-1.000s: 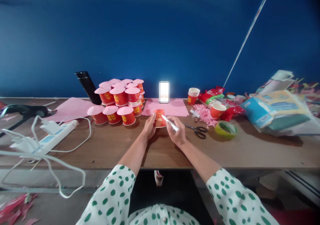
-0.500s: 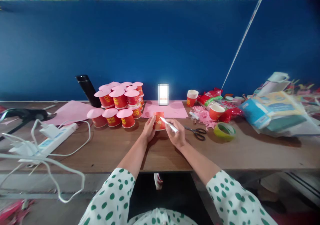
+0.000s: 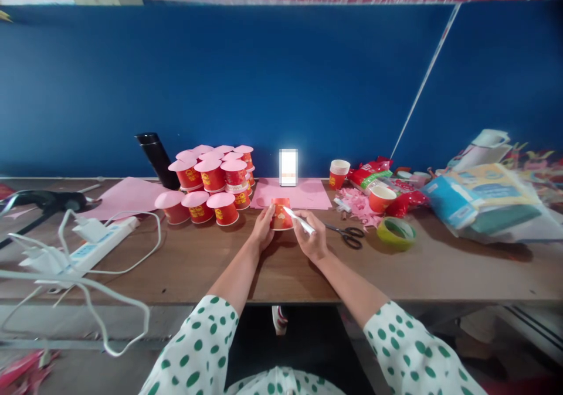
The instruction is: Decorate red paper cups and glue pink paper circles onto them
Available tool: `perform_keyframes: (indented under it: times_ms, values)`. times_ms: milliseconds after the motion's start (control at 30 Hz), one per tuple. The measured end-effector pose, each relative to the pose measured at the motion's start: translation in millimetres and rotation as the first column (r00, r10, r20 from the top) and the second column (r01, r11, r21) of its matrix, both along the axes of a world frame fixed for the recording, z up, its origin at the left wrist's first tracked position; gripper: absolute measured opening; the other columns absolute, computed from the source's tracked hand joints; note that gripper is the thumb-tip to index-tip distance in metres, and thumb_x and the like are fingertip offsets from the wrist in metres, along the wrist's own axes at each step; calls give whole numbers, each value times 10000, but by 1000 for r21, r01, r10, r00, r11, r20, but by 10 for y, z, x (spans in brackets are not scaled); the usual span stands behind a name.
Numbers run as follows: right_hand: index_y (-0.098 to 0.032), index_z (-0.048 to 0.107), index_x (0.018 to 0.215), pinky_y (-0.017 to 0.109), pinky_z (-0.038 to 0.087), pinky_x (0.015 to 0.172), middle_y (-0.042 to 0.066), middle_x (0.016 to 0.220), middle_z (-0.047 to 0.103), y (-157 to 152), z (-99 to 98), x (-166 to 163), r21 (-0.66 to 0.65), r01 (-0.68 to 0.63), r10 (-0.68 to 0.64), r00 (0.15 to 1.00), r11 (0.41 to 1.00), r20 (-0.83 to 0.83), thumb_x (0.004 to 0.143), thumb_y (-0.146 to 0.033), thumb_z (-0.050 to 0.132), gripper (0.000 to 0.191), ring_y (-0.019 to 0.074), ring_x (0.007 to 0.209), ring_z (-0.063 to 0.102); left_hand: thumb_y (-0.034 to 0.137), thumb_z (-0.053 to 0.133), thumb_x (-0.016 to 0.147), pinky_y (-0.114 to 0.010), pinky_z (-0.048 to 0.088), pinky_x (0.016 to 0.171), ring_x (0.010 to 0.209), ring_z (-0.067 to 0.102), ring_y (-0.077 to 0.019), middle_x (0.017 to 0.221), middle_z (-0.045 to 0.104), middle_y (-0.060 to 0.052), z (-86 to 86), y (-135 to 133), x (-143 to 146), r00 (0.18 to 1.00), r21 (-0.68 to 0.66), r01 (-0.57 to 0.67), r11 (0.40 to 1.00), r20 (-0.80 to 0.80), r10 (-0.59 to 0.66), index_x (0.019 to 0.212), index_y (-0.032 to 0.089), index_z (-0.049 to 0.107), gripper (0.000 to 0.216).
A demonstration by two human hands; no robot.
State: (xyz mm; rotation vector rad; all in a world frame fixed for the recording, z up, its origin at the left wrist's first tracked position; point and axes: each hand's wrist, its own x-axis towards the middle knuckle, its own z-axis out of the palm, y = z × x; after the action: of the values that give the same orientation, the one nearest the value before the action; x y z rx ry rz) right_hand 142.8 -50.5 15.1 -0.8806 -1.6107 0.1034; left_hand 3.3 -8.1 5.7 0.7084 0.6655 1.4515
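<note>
An upside-down red paper cup point(image 3: 282, 216) stands in front of me at the table's middle. My left hand point(image 3: 264, 228) is closed round its left side. A white marker pen point(image 3: 303, 224) is pinched in my right hand point(image 3: 314, 238), slanting up and left so its tip meets or nearly meets the cup's front. Pink paper sheets point(image 3: 308, 194) lie just behind the cup. To the left are several upturned red cups point(image 3: 213, 179), stacked in rows and capped with pink paper cones. A pair of black-handled scissors point(image 3: 350, 237) rests right of my right hand.
A green tape roll point(image 3: 396, 232), pink paper scraps point(image 3: 356, 204), a nested stack of cups point(image 3: 339, 174) and a large plastic-wrapped pack point(image 3: 479, 198) occupy the right. On the left are a white power strip point(image 3: 103, 245) with loose cables and a black bottle point(image 3: 157, 159). A blue wall point(image 3: 281, 78) rises behind.
The whole view has shifted slightly down. Both hands keep their hold on the cup and the marker pen, with hardly any visible movement.
</note>
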Motion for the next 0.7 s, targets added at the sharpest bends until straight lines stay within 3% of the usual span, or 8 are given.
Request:
perform_keyframes:
  times_ms: [333,700]
  values:
    - [-187,621,942,289,536,697,69,846,702,1,5,7,-3,-1,1,1000,1000,-4,890,-268,525,136,190,770,667,414,776,658,-281,504,686,653,639,-137,749,690,-38,8,-8,1,1000,-7,-3,1000,4,3,807,128,607,364]
    - [-204,630,962,319,546,775,77,903,716,1,20,4,26,10,-10,1000,1000,21,900,-277,506,156,202,825,682,398,781,654,-269,507,674,651,641,-131,747,690,-29,44,-40,7,1000,-6,7,1000,5,-7,801,135,606,348]
